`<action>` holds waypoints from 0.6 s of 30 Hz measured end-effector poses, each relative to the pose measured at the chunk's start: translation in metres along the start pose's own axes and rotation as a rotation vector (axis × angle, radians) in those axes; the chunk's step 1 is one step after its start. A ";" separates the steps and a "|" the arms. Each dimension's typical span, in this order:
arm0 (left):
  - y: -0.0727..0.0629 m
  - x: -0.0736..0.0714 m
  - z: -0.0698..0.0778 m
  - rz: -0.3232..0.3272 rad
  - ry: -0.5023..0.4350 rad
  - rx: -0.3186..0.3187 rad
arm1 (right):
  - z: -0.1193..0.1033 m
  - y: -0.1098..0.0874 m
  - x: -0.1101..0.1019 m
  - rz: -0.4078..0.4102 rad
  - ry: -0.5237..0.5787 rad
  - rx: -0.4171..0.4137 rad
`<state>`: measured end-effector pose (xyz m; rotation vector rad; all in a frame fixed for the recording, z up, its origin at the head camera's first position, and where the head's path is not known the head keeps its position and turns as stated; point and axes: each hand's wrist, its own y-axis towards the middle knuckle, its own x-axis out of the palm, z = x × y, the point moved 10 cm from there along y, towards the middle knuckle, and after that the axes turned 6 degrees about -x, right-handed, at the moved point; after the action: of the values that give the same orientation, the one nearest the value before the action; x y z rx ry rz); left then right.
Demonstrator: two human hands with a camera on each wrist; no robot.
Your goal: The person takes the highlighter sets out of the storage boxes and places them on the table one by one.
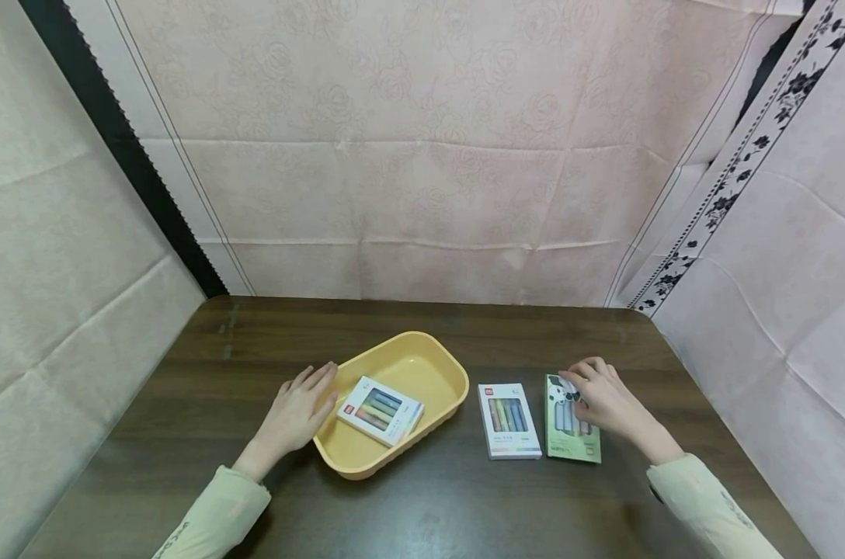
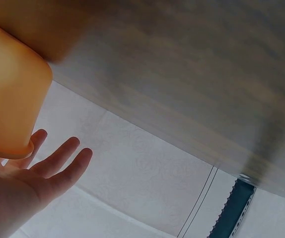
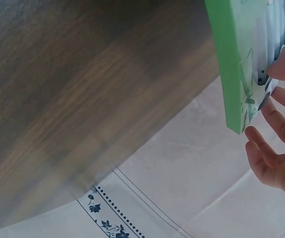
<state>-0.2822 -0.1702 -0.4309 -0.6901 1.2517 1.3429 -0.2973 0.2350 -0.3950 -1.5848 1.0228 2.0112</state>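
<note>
My left hand rests at the left rim of a yellow plastic tray, its fingers spread and fairly straight. In the left wrist view the fingertips show beyond the tray's rim. Inside the tray lies a white box with a window showing coloured sticks. My right hand is over the upper part of a green box with a panda picture and a similar window. Its thumb and loosely bent fingers are at the box's face, not wrapped round its sides; the hand hides part of it.
Between the tray and the green box lies another white windowed box. Everything stands on a dark brown wooden table. Pale patterned cloth hangs behind the table and along both sides.
</note>
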 end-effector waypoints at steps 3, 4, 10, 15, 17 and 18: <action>0.000 0.000 0.000 0.002 0.001 0.002 | 0.000 0.002 0.002 -0.004 -0.006 -0.002; 0.000 0.000 0.000 0.002 0.002 0.003 | 0.000 0.003 0.003 -0.002 -0.008 -0.003; 0.000 0.002 0.000 0.003 0.005 0.004 | 0.001 0.005 0.009 -0.017 0.003 0.001; 0.000 0.000 0.001 0.014 0.009 0.008 | 0.003 0.006 0.015 -0.053 0.017 0.016; 0.000 -0.001 0.001 0.017 0.006 0.009 | 0.004 0.007 0.018 -0.074 0.024 0.024; 0.000 -0.001 0.001 0.017 0.007 0.009 | 0.005 0.007 0.019 -0.085 0.026 0.031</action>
<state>-0.2821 -0.1691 -0.4298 -0.6797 1.2705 1.3497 -0.3110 0.2309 -0.4106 -1.6149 0.9741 1.9145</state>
